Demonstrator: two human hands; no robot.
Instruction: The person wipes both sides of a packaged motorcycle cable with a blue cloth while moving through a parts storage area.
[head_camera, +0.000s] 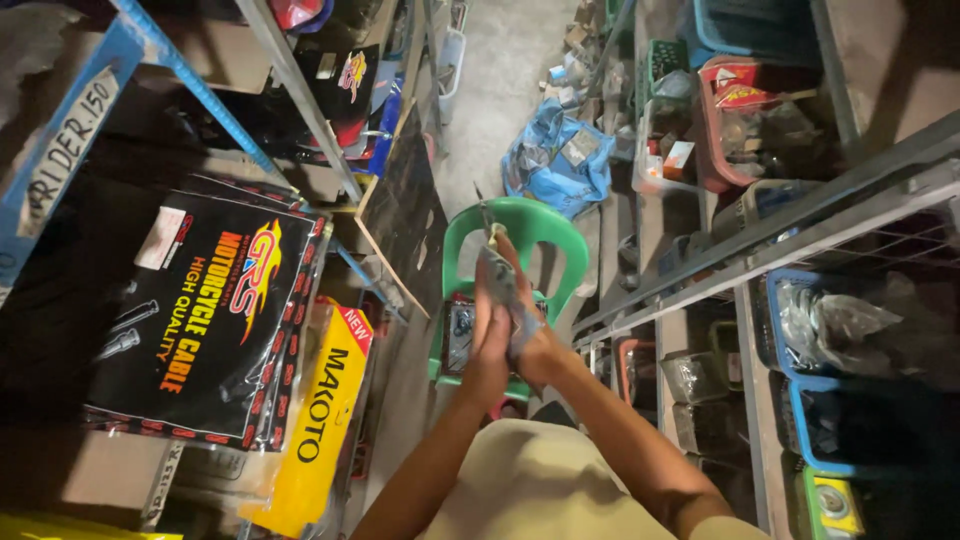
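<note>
Both my hands meet in front of me, over a green plastic chair (548, 238). Between them is a small clear plastic packet (497, 276) with greyish metal parts inside. My right hand (532, 330) wraps the packet from the right. My left hand (488, 345) presses flat against it from the left. A thin metal piece (485, 215) sticks up above my fingertips. On the chair seat lies another clear packet (460, 335) with dark parts.
A narrow aisle runs ahead between metal shelves. At left hang black and yellow printed packages (215, 310). At right, blue bins (815, 330) hold bagged parts. A blue bag (555, 160) and red baskets (725, 120) sit on the concrete floor beyond the chair.
</note>
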